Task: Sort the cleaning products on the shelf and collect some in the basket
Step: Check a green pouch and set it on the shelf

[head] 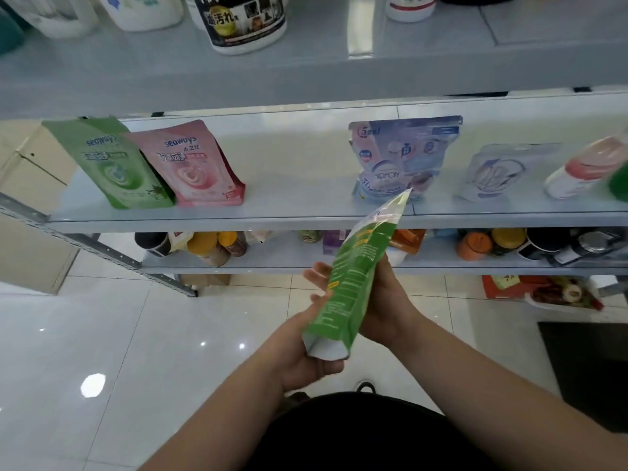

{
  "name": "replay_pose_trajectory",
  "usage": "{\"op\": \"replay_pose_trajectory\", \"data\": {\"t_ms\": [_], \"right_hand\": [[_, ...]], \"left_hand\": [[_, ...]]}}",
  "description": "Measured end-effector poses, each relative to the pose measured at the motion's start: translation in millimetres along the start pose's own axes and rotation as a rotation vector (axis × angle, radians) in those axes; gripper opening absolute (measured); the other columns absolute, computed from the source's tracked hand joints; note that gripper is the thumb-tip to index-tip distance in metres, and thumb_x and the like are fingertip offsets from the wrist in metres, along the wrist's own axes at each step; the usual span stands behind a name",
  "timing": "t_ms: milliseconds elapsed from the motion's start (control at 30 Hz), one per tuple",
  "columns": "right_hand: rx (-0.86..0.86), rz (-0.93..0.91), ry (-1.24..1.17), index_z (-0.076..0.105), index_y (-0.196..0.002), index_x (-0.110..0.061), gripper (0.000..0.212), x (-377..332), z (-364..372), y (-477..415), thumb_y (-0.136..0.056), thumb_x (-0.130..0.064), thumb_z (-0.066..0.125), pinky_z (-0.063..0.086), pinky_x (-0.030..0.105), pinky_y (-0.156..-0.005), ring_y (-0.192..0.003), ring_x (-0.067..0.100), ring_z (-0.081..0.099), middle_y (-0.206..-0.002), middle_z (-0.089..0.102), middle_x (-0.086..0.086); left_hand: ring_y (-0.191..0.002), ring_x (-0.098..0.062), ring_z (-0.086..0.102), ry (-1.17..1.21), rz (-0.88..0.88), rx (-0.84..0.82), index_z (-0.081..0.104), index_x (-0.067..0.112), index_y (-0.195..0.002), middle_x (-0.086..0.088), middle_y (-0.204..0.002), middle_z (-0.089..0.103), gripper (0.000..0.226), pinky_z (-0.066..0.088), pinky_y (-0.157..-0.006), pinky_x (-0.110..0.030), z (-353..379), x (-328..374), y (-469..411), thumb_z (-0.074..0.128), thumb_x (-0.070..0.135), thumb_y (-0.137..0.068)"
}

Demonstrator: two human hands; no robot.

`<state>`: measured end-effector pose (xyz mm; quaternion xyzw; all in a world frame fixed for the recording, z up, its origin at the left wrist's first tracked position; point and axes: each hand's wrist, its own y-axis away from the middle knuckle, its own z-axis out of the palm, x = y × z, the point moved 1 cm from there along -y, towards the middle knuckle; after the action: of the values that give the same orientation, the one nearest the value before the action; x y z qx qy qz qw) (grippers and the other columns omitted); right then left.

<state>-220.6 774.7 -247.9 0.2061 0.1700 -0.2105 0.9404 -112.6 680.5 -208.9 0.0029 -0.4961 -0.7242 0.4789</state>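
A green pouch (353, 277) is held tilted in front of the shelf, its top corner pointing up and right. My left hand (306, 355) grips its white bottom end, thumb curled under it. My right hand (384, 300) holds its middle from behind, fingertips showing on the pouch's left side. On the middle shelf (289, 185) stand a green seaways pouch (115, 164) and a pink seaways pouch (193, 164) at the left, and a blue pouch (401, 154), a pale pouch (499, 171) and a white-and-pink bottle (581, 171) at the right. No basket is in view.
The top shelf carries a black-labelled white tub (244, 22) and other white containers (142, 11). The lower shelf (306, 260) holds several jars, cans and packets. A red tray of goods (543, 290) sits on the tiled floor. A dark mat (591, 368) lies at the right.
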Motion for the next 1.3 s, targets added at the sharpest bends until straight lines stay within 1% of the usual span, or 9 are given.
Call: {"op": "replay_pose_trajectory", "data": {"t_ms": [133,233,467,567,667,800,933,1200,1300], "right_hand": [[0.120,-0.060,0.080,0.070,-0.094,-0.015,0.060,-12,-2,-8,-0.057,-0.055,0.094,0.061,0.042,-0.079,-0.078,0.020,0.073,-0.081,0.071,0.005],[0.187,-0.102,0.190,0.067,-0.107,-0.013,0.051,-14,5,-19,-0.068,-0.039,0.086,0.062,0.037,-0.071,-0.078,0.019,0.075,-0.088,0.076,0.005],[0.382,-0.176,0.675,0.060,-0.129,-0.017,0.051,-1,26,-39,-0.084,-0.015,0.084,0.057,0.049,-0.099,-0.114,0.026,0.070,-0.121,0.075,0.003],[0.354,-0.112,0.790,0.064,-0.125,-0.027,0.036,3,39,-44,-0.093,-0.017,0.076,0.058,0.045,-0.096,-0.114,0.020,0.069,-0.122,0.075,-0.005],[0.385,-0.090,0.767,0.069,-0.119,-0.031,0.020,3,56,-53,-0.100,-0.025,0.066,0.062,0.034,-0.081,-0.105,0.014,0.073,-0.116,0.077,-0.009],[0.475,-0.115,0.766,0.070,-0.120,-0.026,0.019,6,75,-70,-0.102,-0.026,0.062,0.061,0.035,-0.080,-0.102,0.012,0.074,-0.112,0.078,-0.006],[0.478,-0.153,0.765,0.074,-0.102,-0.027,0.016,19,90,-86,-0.104,-0.022,0.060,0.058,0.020,-0.064,-0.086,0.004,0.075,-0.096,0.080,-0.010],[0.597,-0.250,1.179,0.070,-0.094,-0.062,0.029,45,104,-100,-0.104,-0.037,0.059,0.054,0.028,-0.080,-0.092,-0.006,0.068,-0.098,0.073,-0.029],[0.666,-0.264,1.227,0.067,-0.089,-0.063,0.033,49,94,-104,-0.103,-0.035,0.061,0.060,0.041,-0.086,-0.095,0.004,0.070,-0.092,0.072,-0.027]], "left_hand": [[-0.089,-0.032,0.071,-0.279,0.017,-0.018,0.074,0.012,-0.110,-0.020,-0.103,0.071,0.053,0.061,-0.072,-0.042,-28,19,-1,0.058,0.056,-0.086],[-0.113,-0.033,0.068,-0.299,0.063,-0.019,0.073,0.022,-0.122,-0.012,-0.124,0.071,0.064,0.060,-0.084,-0.049,-38,23,3,0.058,0.070,-0.084],[-0.112,-0.022,0.071,-0.442,0.409,0.139,0.063,0.037,-0.124,0.003,-0.119,0.075,0.023,0.059,-0.091,-0.044,-71,74,-5,0.052,0.030,-0.105],[-0.111,-0.018,0.071,-0.443,0.431,0.210,0.068,0.033,-0.118,0.003,-0.116,0.076,0.032,0.057,-0.090,-0.037,-92,89,-15,0.047,0.011,-0.107],[-0.113,-0.025,0.071,-0.293,0.363,0.142,0.065,0.023,-0.127,-0.005,-0.121,0.075,0.033,0.057,-0.093,-0.046,-111,99,-24,0.041,0.010,-0.108],[-0.106,-0.027,0.074,-0.155,0.287,0.090,0.064,0.019,-0.127,-0.010,-0.121,0.074,0.032,0.062,-0.074,-0.045,-127,113,-29,0.037,0.013,-0.109],[-0.111,-0.030,0.071,-0.135,0.232,0.039,0.060,0.019,-0.131,-0.010,-0.123,0.074,0.031,0.060,-0.083,-0.051,-146,129,-27,0.038,0.017,-0.110],[-0.117,-0.033,0.068,-0.252,0.252,0.001,0.058,0.016,-0.134,-0.011,-0.123,0.073,0.032,0.051,-0.100,-0.063,-182,151,-24,0.040,0.012,-0.109],[-0.116,-0.031,0.068,-0.351,0.330,0.050,0.062,0.018,-0.126,-0.008,-0.120,0.074,0.025,0.052,-0.101,-0.056,-185,154,-28,0.046,0.011,-0.108]]}}
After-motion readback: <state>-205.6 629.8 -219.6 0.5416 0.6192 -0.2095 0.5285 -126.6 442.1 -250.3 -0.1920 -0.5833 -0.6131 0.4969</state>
